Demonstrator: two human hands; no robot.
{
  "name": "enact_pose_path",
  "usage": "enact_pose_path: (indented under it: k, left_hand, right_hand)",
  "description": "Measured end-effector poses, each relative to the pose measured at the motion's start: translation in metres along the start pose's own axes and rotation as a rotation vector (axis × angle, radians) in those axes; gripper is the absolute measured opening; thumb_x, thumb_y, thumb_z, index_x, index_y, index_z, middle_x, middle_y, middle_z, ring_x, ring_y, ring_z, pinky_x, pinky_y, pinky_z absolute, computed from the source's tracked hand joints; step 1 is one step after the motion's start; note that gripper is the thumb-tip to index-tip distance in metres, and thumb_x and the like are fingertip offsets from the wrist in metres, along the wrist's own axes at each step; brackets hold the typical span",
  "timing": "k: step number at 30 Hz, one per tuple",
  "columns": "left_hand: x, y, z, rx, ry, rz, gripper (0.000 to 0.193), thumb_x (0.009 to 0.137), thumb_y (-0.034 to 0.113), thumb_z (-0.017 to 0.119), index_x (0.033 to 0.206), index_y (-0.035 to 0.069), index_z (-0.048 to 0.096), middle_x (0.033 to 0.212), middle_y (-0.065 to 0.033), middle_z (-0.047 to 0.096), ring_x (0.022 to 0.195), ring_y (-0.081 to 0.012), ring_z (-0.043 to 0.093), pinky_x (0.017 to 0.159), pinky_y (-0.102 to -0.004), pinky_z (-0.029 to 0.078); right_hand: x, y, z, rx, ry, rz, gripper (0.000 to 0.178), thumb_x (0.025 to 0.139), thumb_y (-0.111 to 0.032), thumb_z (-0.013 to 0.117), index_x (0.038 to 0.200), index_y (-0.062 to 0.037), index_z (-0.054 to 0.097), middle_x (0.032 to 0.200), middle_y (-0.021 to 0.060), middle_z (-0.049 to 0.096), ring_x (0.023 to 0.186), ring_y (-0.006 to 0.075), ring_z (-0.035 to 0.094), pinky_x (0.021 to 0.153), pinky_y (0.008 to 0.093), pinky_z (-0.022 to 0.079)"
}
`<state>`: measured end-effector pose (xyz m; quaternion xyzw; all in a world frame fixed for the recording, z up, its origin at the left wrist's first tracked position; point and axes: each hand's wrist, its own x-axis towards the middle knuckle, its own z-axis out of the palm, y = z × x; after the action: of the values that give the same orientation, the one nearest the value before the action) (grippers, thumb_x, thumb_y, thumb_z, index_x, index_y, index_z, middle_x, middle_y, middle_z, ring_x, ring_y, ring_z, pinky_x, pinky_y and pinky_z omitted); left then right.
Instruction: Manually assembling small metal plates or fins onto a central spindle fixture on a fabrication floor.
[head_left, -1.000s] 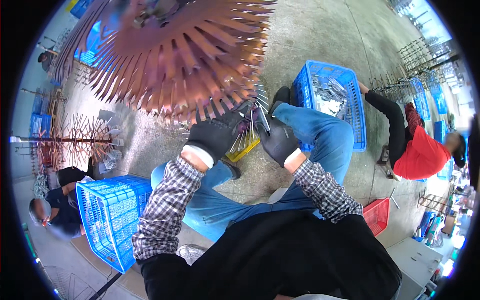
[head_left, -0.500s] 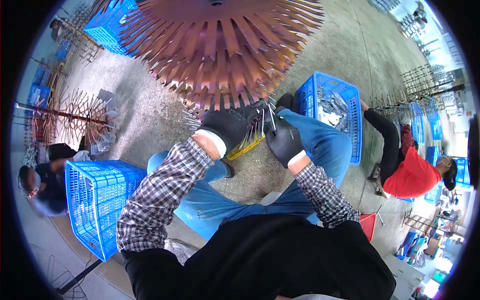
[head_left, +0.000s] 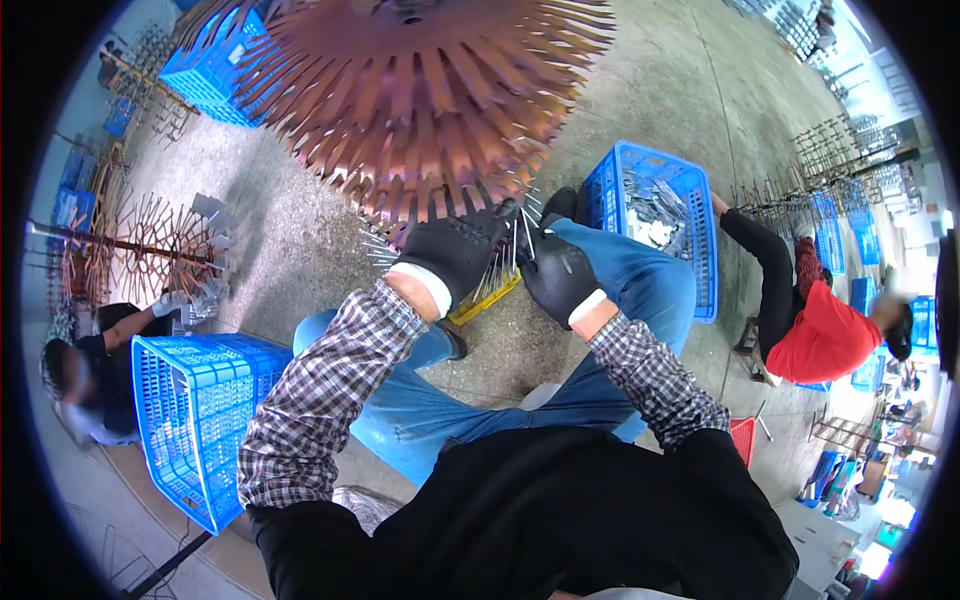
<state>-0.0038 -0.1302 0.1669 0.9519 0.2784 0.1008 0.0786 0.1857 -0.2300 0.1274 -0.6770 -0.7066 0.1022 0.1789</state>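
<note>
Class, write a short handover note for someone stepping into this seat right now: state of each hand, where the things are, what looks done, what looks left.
Left hand: black glove, closed on a bundle of thin metal pieces at the lower edge of the copper-coloured spiked rack.
Right hand: black glove, pinching pieces from that same bundle.
Supply: blue crate by the right knee holds more metal pieces; another blue crate stands at the left.
Done: a few pieces hang on the lower prongs.
Left: most prongs look bare.
</note>
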Motion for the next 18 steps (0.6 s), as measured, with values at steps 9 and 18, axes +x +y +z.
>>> enact_pose_path:
  k: [9,18]
  left_hand:
    - [-0.013,-0.011,-0.004,0.282,0.099,0.026,0.048,0.098,0.025,0.055,0.145,0.017,0.057,0.143,-0.0083,0.062,0.104,-0.0316,0.069,0.082,-0.0397,0.055]
    - [-0.007,0.000,-0.009,-0.056,-0.153,-0.223,0.047,0.093,0.016,0.059,0.140,0.009,0.061,0.142,-0.0145,0.061,0.122,-0.0324,0.062,0.095,-0.0398,0.052]
  right_hand:
    - [-0.006,0.001,-0.015,0.040,0.059,-0.045,0.043,0.090,-0.018,0.062,0.129,0.0008,0.055,0.097,0.0203,0.065,0.078,0.0380,0.062,0.069,0.0456,0.049]
    - [-0.010,-0.002,-0.005,0.097,0.159,-0.041,0.065,0.090,-0.020,0.065,0.147,0.0002,0.044,0.097,0.0195,0.065,0.078,0.0367,0.062,0.069,0.0447,0.049]
